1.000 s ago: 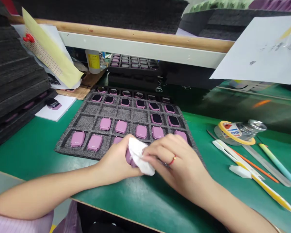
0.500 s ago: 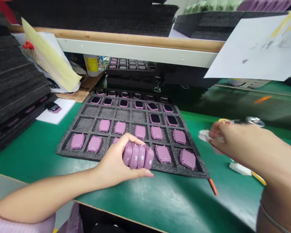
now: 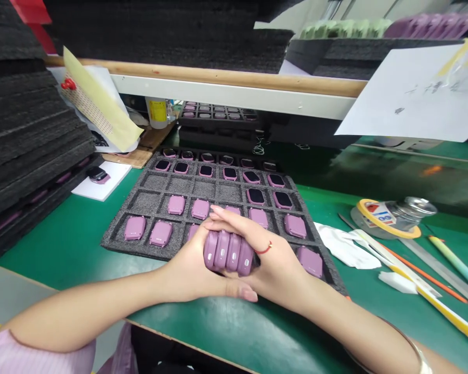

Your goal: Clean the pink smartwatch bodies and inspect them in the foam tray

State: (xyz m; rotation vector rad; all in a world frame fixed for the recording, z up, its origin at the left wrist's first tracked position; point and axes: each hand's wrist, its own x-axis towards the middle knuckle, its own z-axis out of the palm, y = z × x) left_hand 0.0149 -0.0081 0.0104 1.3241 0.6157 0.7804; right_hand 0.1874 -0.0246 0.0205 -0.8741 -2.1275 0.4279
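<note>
My left hand (image 3: 189, 272) and my right hand (image 3: 275, 262) together clasp a row of several pink watch bodies (image 3: 228, 253) held side by side on edge, just above the near edge of a dark foam tray (image 3: 150, 182). Fingers of both hands wrap round the stack. The tray's pockets hold more pink watch bodies (image 3: 134, 227), some face down near me and some screen up further back. A white wipe cloth (image 3: 345, 245) lies on the green mat to the right of the tray.
Stacked black foam trays (image 3: 27, 135) stand at the left. At the right lie a tape roll with a glass jar (image 3: 390, 213), a steel ruler, pens (image 3: 454, 262) and a yellow-handled tool. A single watch rests on white paper (image 3: 97, 179). A shelf rail runs overhead.
My right hand stopped wiping, carried the white cloth to the right, laid it on the mat, and came back to clasp the stack of watch bodies with my left hand.
</note>
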